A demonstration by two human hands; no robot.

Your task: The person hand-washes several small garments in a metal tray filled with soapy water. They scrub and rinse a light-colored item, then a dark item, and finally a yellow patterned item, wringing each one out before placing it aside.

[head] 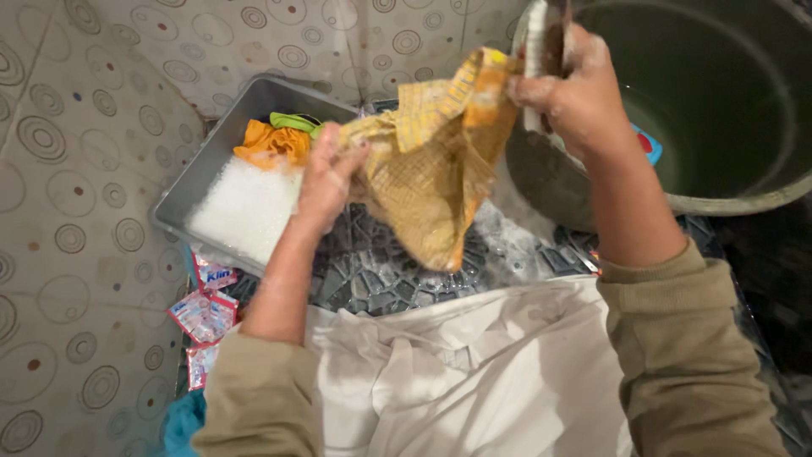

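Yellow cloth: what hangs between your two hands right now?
In the head view, only the yellow cloth itself spans from the left hand to the right hand, sagging over the dark patterned floor.

Three small flat sachets lie on the floor just below the grey tub [203, 173]: red-and-white packets [203, 315], one near its corner [213, 273], another lowest [200, 364], all crumpled.

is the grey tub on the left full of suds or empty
Not empty. The grey tub holds white foam across its near half and orange cloth at the far end. How deep the water is, cannot tell.
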